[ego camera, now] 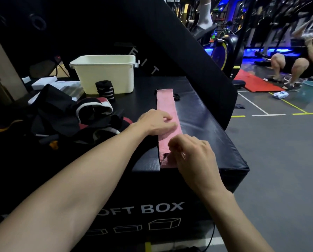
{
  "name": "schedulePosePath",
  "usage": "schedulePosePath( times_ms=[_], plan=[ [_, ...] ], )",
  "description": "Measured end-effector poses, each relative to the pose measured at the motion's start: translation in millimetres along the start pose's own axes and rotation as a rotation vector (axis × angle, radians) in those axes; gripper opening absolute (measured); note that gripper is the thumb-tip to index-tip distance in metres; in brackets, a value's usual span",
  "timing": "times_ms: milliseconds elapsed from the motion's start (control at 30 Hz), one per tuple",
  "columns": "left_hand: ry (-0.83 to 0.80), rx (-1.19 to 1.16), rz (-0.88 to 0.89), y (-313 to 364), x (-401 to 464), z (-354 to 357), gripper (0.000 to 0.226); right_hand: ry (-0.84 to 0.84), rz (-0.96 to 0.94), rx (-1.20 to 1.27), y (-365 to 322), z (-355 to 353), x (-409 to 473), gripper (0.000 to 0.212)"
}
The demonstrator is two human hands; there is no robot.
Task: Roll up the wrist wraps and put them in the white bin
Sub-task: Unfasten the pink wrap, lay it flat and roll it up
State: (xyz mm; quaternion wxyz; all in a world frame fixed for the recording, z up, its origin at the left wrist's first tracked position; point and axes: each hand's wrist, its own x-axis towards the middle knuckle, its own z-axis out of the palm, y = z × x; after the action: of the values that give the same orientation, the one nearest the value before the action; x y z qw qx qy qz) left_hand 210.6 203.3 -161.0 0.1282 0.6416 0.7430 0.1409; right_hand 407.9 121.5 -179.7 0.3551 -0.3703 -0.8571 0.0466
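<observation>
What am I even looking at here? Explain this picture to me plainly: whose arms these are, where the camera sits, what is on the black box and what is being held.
There is no machine. One camera worn on a person's head looks forward and down, so the two bare arms are that person's own.

The left hand rests flat on a pink wrist wrap that lies stretched out along the top of a black padded gym box. The right hand has its fingers curled at the near end of the wrap, apparently pinching it to begin rolling.

Farther back stands the white bin. In front of it stands a black wrap with pale stripes, already rolled. To the left lies a heap of dark wraps and straps.

Behind is a gym floor.
</observation>
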Motion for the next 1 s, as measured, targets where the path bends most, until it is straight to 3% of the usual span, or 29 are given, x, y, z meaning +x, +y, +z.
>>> schedulePosePath(
  times_ms=[133, 233, 500, 733, 933, 1000],
  plan=[
    [-0.142, 0.003, 0.078, -2.6, -7.7, -8.6, 0.093, 0.018, -0.087, -0.03, 11.7, 0.9, -10.1, 0.014],
    [-0.127, 0.023, 0.115, -1.0, -10.2, -8.3, 0.088, -0.116, -0.104, 0.002, 17.8, -6.0, -17.1, 0.031],
    [-0.014, 0.026, 0.101, 0.3, -10.1, 0.4, 0.075, -0.173, -0.095, 0.0, 16.2, -4.4, -8.7, 0.024],
    [0.106, 0.049, 0.115, 0.3, -18.1, 11.0, 0.061, -0.417, -0.13, -0.027, 11.7, -28.8, 0.4, 0.029],
    [0.155, -0.034, -0.071, 3.9, -21.3, 17.8, 0.093, -0.482, -0.061, -0.021, 7.2, -28.6, -2.9, 0.036],
    [0.147, -0.087, -0.101, 2.2, -15.2, 15.3, 0.088, -0.475, -0.03, -0.042, 4.8, -28.4, -5.1, 0.03]
  ],
)
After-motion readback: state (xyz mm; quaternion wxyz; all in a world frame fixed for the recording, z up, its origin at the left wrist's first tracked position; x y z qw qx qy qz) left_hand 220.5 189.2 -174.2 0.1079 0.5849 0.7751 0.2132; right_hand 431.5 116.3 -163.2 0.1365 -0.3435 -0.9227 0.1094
